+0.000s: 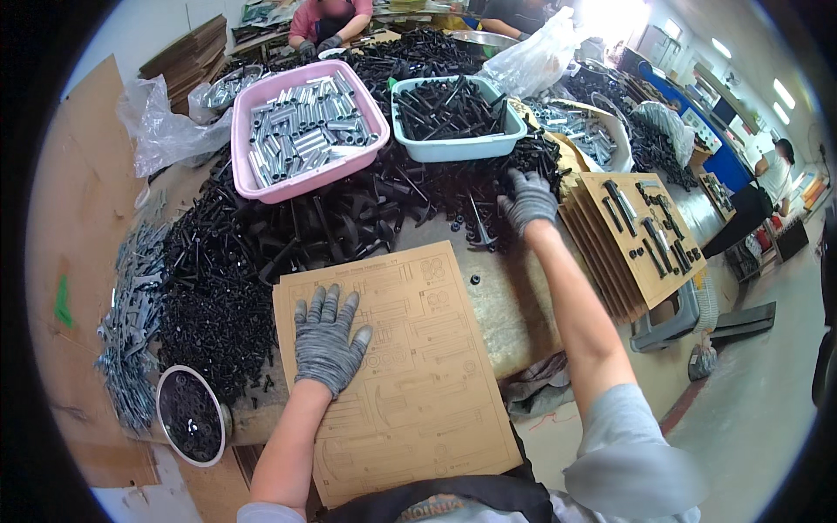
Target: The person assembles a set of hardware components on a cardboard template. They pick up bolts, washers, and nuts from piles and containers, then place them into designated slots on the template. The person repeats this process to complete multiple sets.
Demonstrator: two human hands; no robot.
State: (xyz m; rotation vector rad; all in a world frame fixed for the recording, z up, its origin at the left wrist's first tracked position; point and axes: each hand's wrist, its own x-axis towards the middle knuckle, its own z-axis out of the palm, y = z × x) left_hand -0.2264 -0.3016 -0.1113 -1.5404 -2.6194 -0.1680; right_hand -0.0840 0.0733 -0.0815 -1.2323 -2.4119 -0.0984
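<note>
My left hand, in a grey knit glove, lies flat with spread fingers on a brown cardboard sheet printed with outlines of parts. The sheet rests at the near table edge, slightly turned. Gloved the same way, my right hand reaches forward to a heap of black bolts beside the teal basin. Its fingers look stretched and a little apart, with nothing visible in them; the tips are partly lost among the dark parts. Just left of it a metal T-shaped piece stands near small nuts.
A pink tub holds silver tubes; a teal basin holds black bolts. Black screws and silver strips pile left, above a white bowl of black washers. Right stand stacked boards bearing hardware. Co-workers sit across.
</note>
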